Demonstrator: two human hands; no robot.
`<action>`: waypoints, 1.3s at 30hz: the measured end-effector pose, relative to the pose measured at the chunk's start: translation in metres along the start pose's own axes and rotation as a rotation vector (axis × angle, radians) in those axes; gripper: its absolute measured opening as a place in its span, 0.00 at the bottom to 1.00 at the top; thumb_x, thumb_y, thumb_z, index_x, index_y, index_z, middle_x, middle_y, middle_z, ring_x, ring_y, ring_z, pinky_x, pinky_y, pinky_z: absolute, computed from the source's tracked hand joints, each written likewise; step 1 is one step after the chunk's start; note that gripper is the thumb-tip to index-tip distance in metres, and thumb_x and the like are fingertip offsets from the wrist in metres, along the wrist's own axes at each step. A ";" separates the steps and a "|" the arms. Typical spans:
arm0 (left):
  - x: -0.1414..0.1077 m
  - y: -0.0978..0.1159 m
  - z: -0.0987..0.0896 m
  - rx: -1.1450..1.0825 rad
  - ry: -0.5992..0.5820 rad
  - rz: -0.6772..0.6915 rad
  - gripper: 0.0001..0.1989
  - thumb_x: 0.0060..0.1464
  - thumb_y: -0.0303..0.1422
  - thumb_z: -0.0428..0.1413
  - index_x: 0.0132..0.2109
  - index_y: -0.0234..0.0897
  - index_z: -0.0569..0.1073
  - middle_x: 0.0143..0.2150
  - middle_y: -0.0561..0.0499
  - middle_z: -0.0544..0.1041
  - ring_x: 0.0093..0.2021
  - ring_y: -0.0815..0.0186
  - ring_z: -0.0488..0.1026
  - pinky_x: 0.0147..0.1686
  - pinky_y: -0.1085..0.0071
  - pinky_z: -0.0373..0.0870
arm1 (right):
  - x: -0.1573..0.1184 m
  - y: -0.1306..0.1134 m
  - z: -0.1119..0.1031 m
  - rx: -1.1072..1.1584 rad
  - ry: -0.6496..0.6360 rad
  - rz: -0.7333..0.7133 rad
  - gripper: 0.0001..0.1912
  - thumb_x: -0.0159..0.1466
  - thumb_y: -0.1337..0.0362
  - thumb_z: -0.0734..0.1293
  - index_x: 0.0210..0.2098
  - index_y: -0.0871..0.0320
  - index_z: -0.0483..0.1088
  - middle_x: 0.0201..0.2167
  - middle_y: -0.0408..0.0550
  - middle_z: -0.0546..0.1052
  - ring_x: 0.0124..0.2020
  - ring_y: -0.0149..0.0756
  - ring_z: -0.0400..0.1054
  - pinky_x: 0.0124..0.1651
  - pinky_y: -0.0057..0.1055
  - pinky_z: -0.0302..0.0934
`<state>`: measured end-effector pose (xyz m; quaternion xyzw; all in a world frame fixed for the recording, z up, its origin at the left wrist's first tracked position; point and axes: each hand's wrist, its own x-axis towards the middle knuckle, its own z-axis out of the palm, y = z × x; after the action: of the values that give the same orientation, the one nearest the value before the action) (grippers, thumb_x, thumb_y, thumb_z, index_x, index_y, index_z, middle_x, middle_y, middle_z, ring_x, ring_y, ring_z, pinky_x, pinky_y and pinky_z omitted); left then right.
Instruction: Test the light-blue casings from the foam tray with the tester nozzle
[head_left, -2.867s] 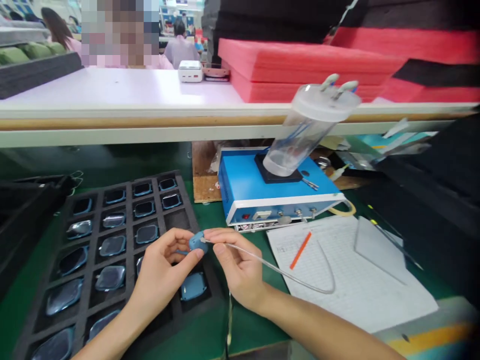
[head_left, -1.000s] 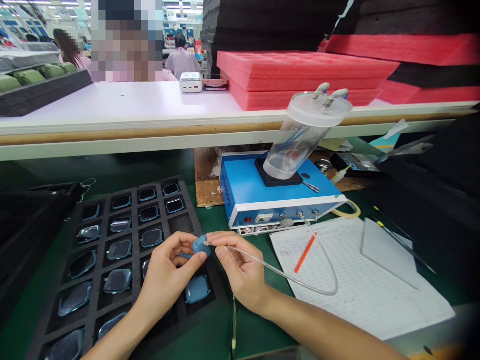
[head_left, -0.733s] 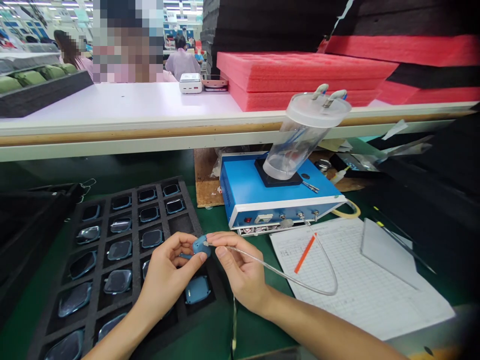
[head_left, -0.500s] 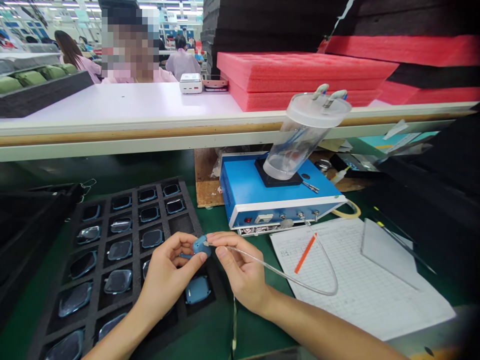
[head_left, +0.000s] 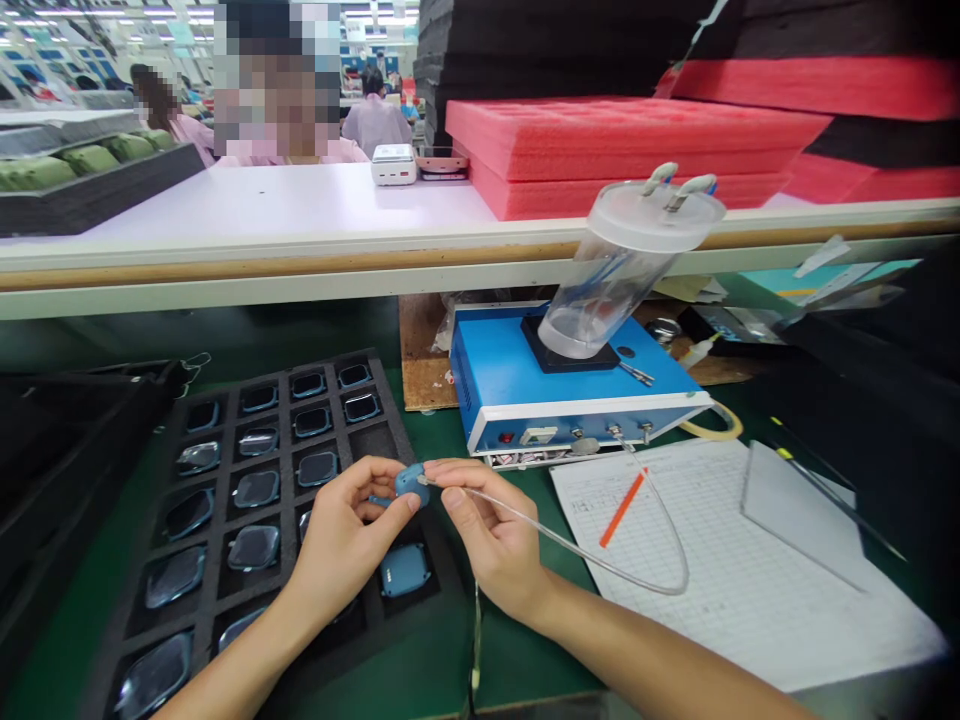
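**Tube meets case, right between the hands**

And here it is, the contact that matters: the case [head_left: 409, 482] sits up in the air, pinched between the thumb and fingers of the left hand [head_left: 356, 530], over the right part of the tray [head_left: 392, 400]. It's tipped, a narrow side showing; which way its long axis runs is hard to tell, with fingers covering so much of it.

From the right comes the right hand [head_left: 499, 535], thumb and fingers closed about the tube [head_left: 600, 562] just behind its tip. That tip appears to touch the case on its right side, so the tube's end points left, straight at the case. Whether it sits in a hole or merely presses on the surface, the fingers hide that.

Which hand is nearer? Left has the case itself; right lies just beside it, fingertips right at the case's far edge, contact there too close to call. Follow the tube: it sags away right over the paper [head_left: 705, 570], loops far and climbs to the front of the box [head_left: 495, 360]. Nearer than the hands, another case [head_left: 405, 570] lies in the tray's right column.
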<state>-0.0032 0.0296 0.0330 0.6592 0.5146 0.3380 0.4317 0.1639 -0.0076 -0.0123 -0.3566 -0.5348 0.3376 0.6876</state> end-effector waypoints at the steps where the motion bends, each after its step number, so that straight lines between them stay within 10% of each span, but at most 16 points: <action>1: 0.004 0.002 -0.005 0.079 -0.005 0.033 0.12 0.55 0.38 0.61 0.44 0.37 0.79 0.39 0.46 0.83 0.39 0.59 0.79 0.35 0.68 0.77 | 0.000 -0.001 0.000 -0.008 0.010 -0.001 0.10 0.71 0.69 0.65 0.44 0.51 0.78 0.43 0.48 0.81 0.49 0.37 0.77 0.54 0.35 0.72; 6: 0.049 0.013 -0.034 0.672 -0.114 0.201 0.18 0.62 0.30 0.50 0.55 0.38 0.79 0.55 0.43 0.81 0.56 0.53 0.77 0.57 0.56 0.70 | -0.002 -0.001 -0.001 -0.026 0.027 0.015 0.10 0.71 0.69 0.66 0.44 0.51 0.78 0.43 0.47 0.82 0.48 0.36 0.78 0.52 0.31 0.73; 10: 0.074 0.012 -0.045 0.837 -0.361 0.098 0.19 0.61 0.26 0.50 0.52 0.40 0.82 0.54 0.47 0.83 0.54 0.55 0.79 0.56 0.62 0.72 | -0.003 0.001 -0.001 -0.033 0.033 0.017 0.09 0.71 0.68 0.66 0.43 0.51 0.78 0.42 0.47 0.82 0.47 0.36 0.78 0.51 0.32 0.74; 16: 0.086 0.008 -0.046 1.001 -0.004 0.192 0.15 0.61 0.29 0.56 0.53 0.36 0.81 0.54 0.39 0.82 0.56 0.49 0.78 0.56 0.57 0.71 | -0.002 0.000 -0.002 -0.025 0.017 0.017 0.08 0.71 0.67 0.66 0.44 0.52 0.78 0.42 0.48 0.82 0.47 0.37 0.78 0.51 0.34 0.75; 24: 0.071 0.016 -0.031 0.780 0.071 0.207 0.12 0.63 0.31 0.55 0.48 0.35 0.81 0.42 0.47 0.84 0.50 0.59 0.80 0.49 0.68 0.73 | 0.002 0.000 -0.002 -0.028 0.077 0.007 0.07 0.71 0.66 0.66 0.43 0.53 0.78 0.41 0.48 0.83 0.45 0.37 0.79 0.49 0.34 0.76; 30: 0.016 0.015 0.004 -0.156 0.001 -0.047 0.14 0.49 0.36 0.66 0.41 0.33 0.80 0.34 0.46 0.83 0.33 0.63 0.80 0.36 0.69 0.77 | 0.003 -0.004 -0.002 -0.006 0.093 -0.015 0.08 0.71 0.68 0.66 0.44 0.52 0.78 0.43 0.49 0.82 0.48 0.38 0.78 0.51 0.36 0.75; 39: 0.006 0.017 0.014 -0.228 -0.014 -0.099 0.15 0.45 0.37 0.68 0.39 0.33 0.79 0.32 0.48 0.81 0.32 0.65 0.77 0.32 0.71 0.74 | 0.000 -0.004 -0.003 -0.002 0.086 -0.012 0.07 0.71 0.67 0.66 0.43 0.52 0.77 0.43 0.49 0.82 0.50 0.41 0.78 0.52 0.40 0.75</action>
<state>0.0173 0.0306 0.0427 0.5822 0.5017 0.3680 0.5234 0.1669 -0.0098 -0.0089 -0.3682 -0.5071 0.3173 0.7118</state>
